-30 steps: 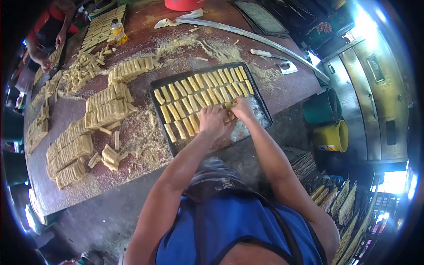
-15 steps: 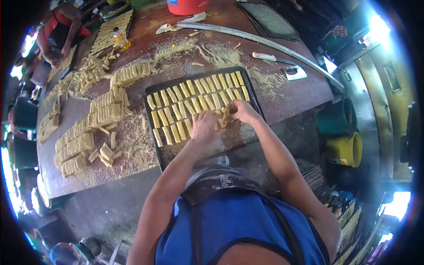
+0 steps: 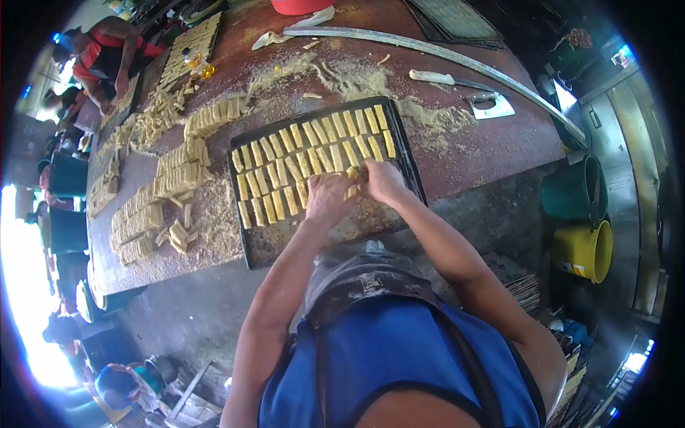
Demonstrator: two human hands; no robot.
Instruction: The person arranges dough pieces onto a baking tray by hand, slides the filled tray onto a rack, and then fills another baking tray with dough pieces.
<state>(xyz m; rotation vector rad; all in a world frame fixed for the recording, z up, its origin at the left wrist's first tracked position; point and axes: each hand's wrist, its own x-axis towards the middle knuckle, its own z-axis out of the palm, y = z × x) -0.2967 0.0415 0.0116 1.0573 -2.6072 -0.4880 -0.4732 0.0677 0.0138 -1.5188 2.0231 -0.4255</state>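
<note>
In the head view, we see a few yellow sticks (image 3: pixel 352 192) on the dark tray (image 3: pixel 371 221), between our left hand (image 3: pixel 330 197) and right hand (image 3: pixel 384 180), close against the fingers of both. The right fingers curl at the sticks' upper end; the left hand lies palm down over the front row, its fingertips partly hidden. We cannot tell whether either hand grips. Our hands cover part of that row, while two fuller rows lie beyond them. Stacks of paler sticks (image 3: pixel 182 171) stand left of the tray on the floury table (image 3: pixel 464 165). Past its far side lie a long metal strip (image 3: pixel 428 50), a white-handled knife (image 3: pixel 432 77) and a scraper (image 3: pixel 492 106). Compared with a second ago, we see more front-row sticks uncovered left of our left hand.
</note>
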